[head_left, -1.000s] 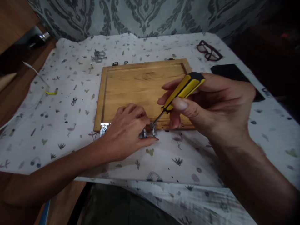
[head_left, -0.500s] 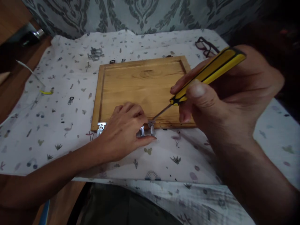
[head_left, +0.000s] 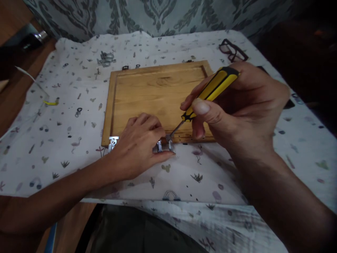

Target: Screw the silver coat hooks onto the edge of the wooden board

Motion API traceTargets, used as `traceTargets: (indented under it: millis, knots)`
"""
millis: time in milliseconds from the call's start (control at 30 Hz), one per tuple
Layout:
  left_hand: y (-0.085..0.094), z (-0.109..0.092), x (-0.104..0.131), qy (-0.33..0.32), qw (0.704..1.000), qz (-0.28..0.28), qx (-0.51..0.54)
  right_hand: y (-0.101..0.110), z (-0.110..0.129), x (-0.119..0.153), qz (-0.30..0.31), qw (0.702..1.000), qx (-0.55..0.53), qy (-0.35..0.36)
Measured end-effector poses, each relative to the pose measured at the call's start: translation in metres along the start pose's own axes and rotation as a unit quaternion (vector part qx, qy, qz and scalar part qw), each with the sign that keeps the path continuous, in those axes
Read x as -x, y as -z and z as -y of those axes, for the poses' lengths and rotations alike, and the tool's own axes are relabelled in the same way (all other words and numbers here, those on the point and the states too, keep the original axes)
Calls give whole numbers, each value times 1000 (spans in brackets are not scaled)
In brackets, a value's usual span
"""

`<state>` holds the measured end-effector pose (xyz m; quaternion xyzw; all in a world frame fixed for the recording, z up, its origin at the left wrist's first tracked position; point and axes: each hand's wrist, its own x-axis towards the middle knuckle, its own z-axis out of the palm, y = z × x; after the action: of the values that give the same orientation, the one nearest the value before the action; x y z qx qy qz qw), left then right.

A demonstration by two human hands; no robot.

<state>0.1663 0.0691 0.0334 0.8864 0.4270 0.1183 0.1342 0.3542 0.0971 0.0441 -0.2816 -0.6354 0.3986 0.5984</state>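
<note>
A wooden panel (head_left: 158,95) with a raised frame lies on the patterned cloth. My left hand (head_left: 140,146) rests on its near edge, thumb and fingers closed around a metal hinge (head_left: 171,145) near the middle of that edge. My right hand (head_left: 231,105) grips a yellow and black screwdriver (head_left: 214,86), tilted down to the left. The screwdriver's tip meets the hinge; whether a screw is under it is too small to tell. Another metal hinge (head_left: 113,142) sits at the panel's near left corner.
Several metal hinges (head_left: 106,58) lie behind the panel on the left, with a small metal piece (head_left: 97,73) near them. Glasses (head_left: 233,51) rest at the back right. A white cable with a yellow tie (head_left: 51,103) is at the left. A patterned curtain (head_left: 158,15) hangs behind.
My right hand and the screwdriver's handle have moved left and slightly down, and the screwdriver stands steeper. My left hand has stayed on the hinge.
</note>
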Motion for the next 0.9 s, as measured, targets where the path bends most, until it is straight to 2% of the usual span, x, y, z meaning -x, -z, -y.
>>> traceTargets:
  millis: [133, 400, 667, 900]
  knots:
    - [-1, 1, 0, -4, 1000, -6, -1, 2, 0, 1, 8, 1000, 8, -20]
    - [-1, 0, -1, 0, 1000, -1, 7, -2, 7, 1, -20, 999, 39, -24]
    - [-2, 1, 0, -3, 1000, -9, 6, 4, 4, 2, 36, 999, 19, -25]
    - [1, 0, 0, 0, 1000, 2, 9, -2, 10, 2, 15, 999, 41, -26]
